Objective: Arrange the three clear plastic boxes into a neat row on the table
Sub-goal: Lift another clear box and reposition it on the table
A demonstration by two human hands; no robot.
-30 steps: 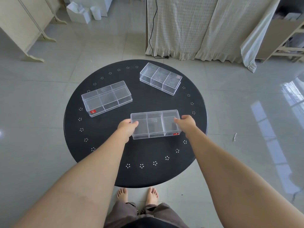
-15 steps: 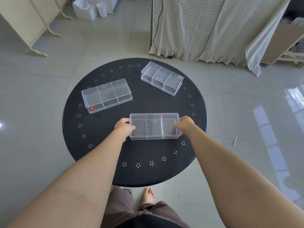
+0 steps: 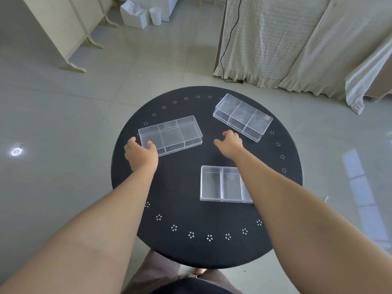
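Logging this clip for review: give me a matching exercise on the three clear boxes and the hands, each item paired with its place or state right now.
Items
1. near box
2. left box
3. far right box
4. right hand

Places or states
A. angled at the far right of the table, untouched
B. open in the gap between two boxes, holding nothing
C. partly hidden under the right forearm, squared to the person
D. left hand open at its near left corner

Pairs: 1-C, 2-D, 3-A, 4-B
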